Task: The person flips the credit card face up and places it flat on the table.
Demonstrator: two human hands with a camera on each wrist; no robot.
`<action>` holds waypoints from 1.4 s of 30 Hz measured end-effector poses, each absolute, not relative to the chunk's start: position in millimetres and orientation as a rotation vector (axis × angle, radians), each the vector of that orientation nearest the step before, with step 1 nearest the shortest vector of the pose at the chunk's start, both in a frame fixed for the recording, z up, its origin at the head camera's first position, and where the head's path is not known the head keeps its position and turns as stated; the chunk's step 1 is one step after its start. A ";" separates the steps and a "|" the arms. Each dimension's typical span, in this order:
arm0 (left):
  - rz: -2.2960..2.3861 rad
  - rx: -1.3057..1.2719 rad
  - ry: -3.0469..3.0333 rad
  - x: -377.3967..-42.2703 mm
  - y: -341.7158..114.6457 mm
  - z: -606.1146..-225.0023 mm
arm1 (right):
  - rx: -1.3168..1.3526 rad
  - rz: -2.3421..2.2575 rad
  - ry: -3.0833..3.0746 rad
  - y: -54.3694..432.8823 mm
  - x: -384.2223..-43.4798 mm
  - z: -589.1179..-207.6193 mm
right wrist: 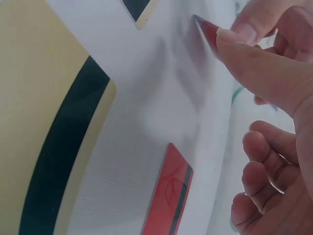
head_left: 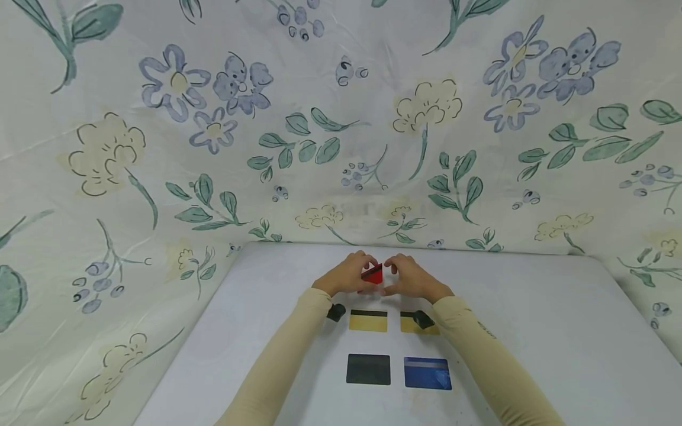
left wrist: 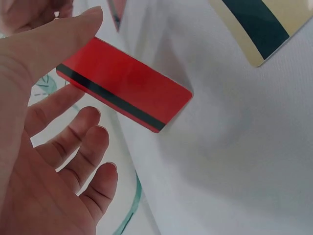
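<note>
My left hand (head_left: 350, 274) pinches a red card (left wrist: 124, 85) with a black stripe, thumb on one end, and holds it tilted above the white tabletop. Its other fingers are spread and loosely bent in the left wrist view. Close to the card's other side is my right hand (head_left: 412, 278), its thumb and fingers apart in the head view. The right thumb overlaps the held card in the right wrist view. A second red card (right wrist: 168, 196) with a dark stripe lies on the table near the right hand; in the head view it is hidden.
Nearer me lie two gold cards with dark stripes, one on the left (head_left: 369, 322) and one on the right (head_left: 407, 324), partly covered by a wrist camera (head_left: 424, 319). Closer still are a black card (head_left: 369, 370) and a blue card (head_left: 428, 374). Flower-patterned cloth (head_left: 319, 177) hangs behind the white table (head_left: 543, 319).
</note>
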State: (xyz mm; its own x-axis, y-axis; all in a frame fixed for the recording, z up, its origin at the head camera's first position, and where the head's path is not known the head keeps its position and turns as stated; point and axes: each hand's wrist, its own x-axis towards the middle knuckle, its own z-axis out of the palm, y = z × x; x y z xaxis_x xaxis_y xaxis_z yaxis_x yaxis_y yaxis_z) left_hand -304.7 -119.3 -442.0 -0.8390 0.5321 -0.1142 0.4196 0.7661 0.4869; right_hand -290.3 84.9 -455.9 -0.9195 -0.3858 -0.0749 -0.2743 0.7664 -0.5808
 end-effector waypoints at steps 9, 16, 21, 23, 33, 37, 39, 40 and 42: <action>0.686 0.763 2.710 -305.7 -121.6 -440.1 | -0.496 -0.858 2.762 81.7 -289.1 -458.8; 0.713 0.779 2.704 -304.7 -122.4 -436.6 | -0.496 -0.860 2.763 80.4 -288.2 -458.6; 0.722 0.781 2.705 -303.1 -122.3 -435.3 | -0.511 -0.884 2.759 80.0 -289.1 -462.3; 0.732 0.778 2.697 -302.3 -122.1 -434.8 | -0.509 -0.894 2.756 79.6 -289.6 -464.0; 0.776 0.798 2.678 -303.8 -122.6 -435.8 | -0.513 -0.936 2.741 78.7 -290.0 -467.6; 0.791 0.798 2.669 -303.6 -122.6 -436.1 | -0.517 -0.941 2.737 77.4 -290.2 -468.8; 0.804 0.802 2.661 -303.6 -122.5 -436.1 | -0.508 -0.947 2.730 76.8 -289.6 -468.5; 0.812 0.804 2.655 -303.5 -122.5 -436.0 | -0.504 -0.949 2.727 76.5 -289.3 -468.5; 0.826 0.809 2.644 -303.2 -122.5 -435.3 | -0.497 -0.952 2.722 76.1 -288.8 -468.3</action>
